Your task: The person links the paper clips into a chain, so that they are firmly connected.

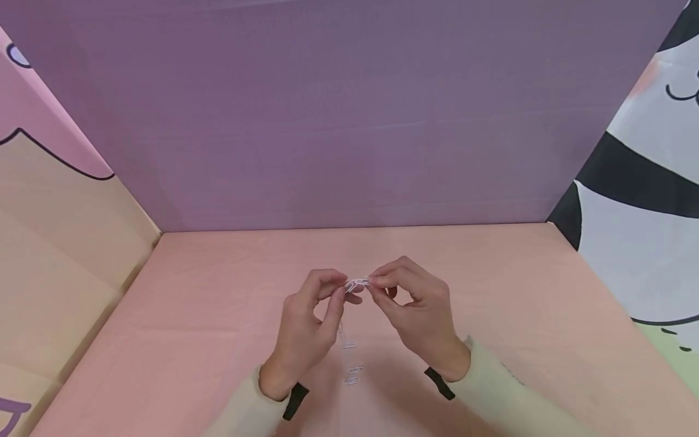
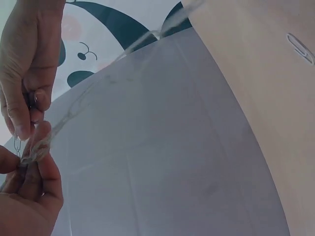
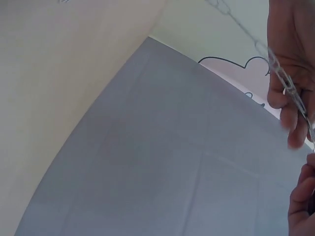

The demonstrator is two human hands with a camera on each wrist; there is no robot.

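Above the pink table (image 1: 491, 315) my two hands meet fingertip to fingertip. The left hand (image 1: 345, 290) pinches the top end of a paper clip chain (image 1: 349, 345), which hangs down so that its last clips (image 1: 353, 375) lie on the table. The right hand (image 1: 374, 282) pinches a silver paper clip (image 1: 358, 283) against that end. In the left wrist view the chain (image 2: 74, 105) runs up from the left hand (image 2: 29, 167), with the right hand (image 2: 24, 73) above it. The right wrist view shows the chain (image 3: 281, 74) passing the left hand (image 3: 290, 98); the right hand (image 3: 302, 196) is at the lower edge.
A purple back wall (image 1: 349, 121) and printed side panels (image 1: 644, 230) enclose the table on three sides. One loose paper clip (image 2: 300, 48) lies on the table in the left wrist view. Both wrists wear pale sleeves with black straps (image 1: 439, 383).
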